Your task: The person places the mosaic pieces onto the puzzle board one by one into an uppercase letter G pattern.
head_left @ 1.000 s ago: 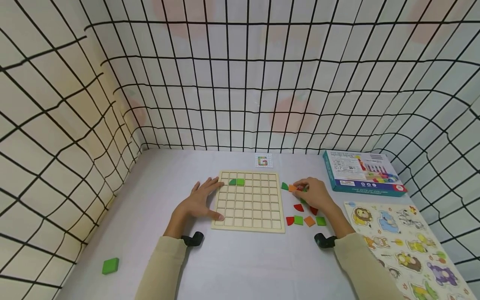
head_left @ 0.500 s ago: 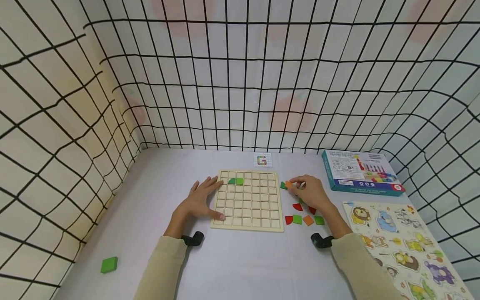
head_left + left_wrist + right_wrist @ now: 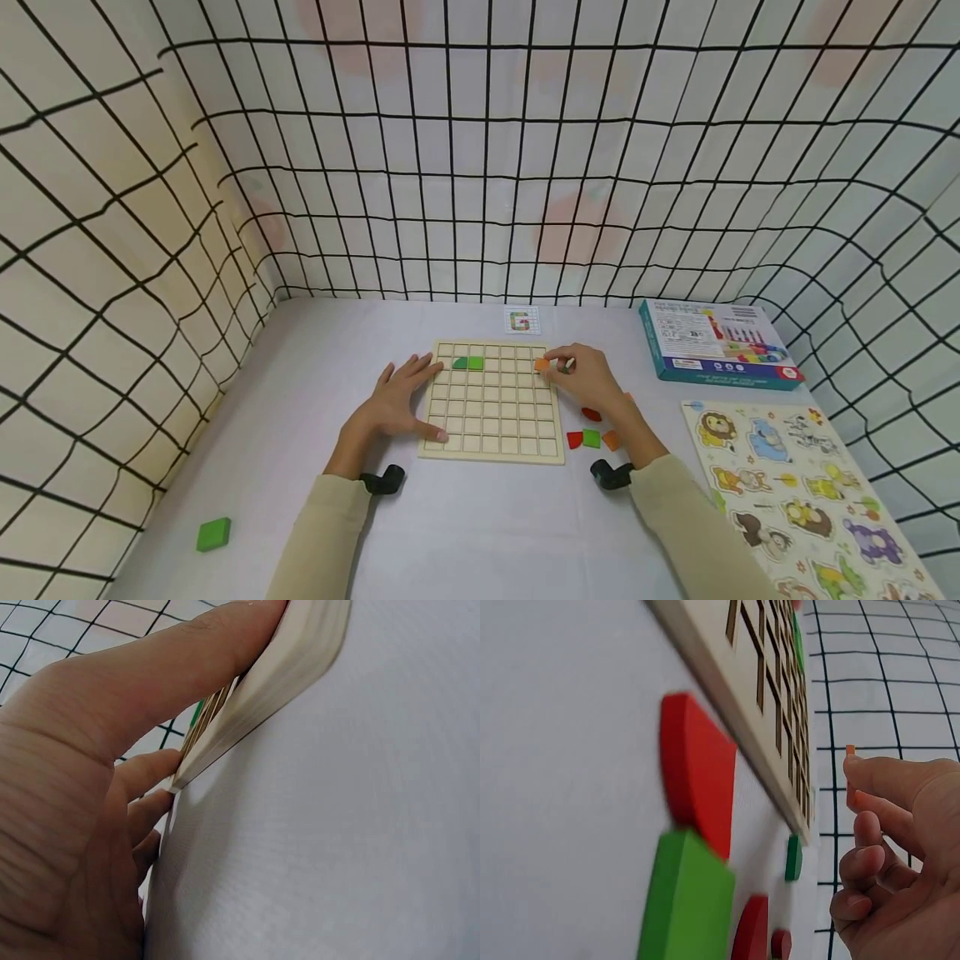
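Observation:
A pale wooden grid board (image 3: 491, 408) lies flat on the white cloth. In its far-left cells sit a green quarter-round piece (image 3: 461, 363) and a green square (image 3: 476, 363). My left hand (image 3: 393, 407) rests spread along the board's left edge, thumb on its near corner. With thumb and forefinger, my right hand (image 3: 588, 379) pinches an orange square (image 3: 542, 365) above the board's far-right cells. The right wrist view shows the orange square (image 3: 851, 796) held off the surface, other fingers curled. Beneath that hand lie a red quarter-round (image 3: 697, 772) and a green block (image 3: 686, 900).
A small pattern card (image 3: 522, 321) lies behind the board. To the right are a teal-edged box (image 3: 720, 342) and a board with animal pictures (image 3: 787, 475). One green block (image 3: 213, 534) lies far left. Black wire mesh (image 3: 487, 175) encloses the back and sides.
My right hand has picked up the orange square from the loose pieces and carried it left, over the board's right edge. The left hand has stayed on the board.

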Demonstrator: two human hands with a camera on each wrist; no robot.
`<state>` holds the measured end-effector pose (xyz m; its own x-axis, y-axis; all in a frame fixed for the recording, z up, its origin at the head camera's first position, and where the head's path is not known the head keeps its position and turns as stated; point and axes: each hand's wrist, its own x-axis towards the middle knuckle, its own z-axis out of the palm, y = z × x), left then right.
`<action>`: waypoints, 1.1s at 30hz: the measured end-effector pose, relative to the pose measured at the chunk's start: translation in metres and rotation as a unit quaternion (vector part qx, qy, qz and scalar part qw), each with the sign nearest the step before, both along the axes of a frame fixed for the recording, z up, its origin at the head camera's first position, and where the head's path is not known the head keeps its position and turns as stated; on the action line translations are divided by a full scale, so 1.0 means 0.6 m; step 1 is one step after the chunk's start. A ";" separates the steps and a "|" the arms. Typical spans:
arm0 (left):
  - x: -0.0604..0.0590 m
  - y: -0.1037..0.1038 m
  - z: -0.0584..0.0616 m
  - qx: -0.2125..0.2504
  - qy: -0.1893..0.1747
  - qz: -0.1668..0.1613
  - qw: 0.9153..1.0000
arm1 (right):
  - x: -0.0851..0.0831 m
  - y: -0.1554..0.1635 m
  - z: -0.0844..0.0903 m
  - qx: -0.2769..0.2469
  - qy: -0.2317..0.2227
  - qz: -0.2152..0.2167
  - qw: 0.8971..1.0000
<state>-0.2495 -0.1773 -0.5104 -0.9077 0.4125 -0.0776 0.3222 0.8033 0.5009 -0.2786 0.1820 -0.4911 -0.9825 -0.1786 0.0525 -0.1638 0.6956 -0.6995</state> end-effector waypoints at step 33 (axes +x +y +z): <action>-0.002 0.002 -0.003 -0.011 0.007 0.005 1.000 | -0.033 -0.130 -0.017 -0.018 -0.023 0.057 0.998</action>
<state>-0.2507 -0.1759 -0.5124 -0.9130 0.4011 -0.0748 0.3201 0.8177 0.4784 -0.2981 0.1041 -0.5014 -0.9577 -0.2873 0.0159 -0.2067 0.6488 -0.7324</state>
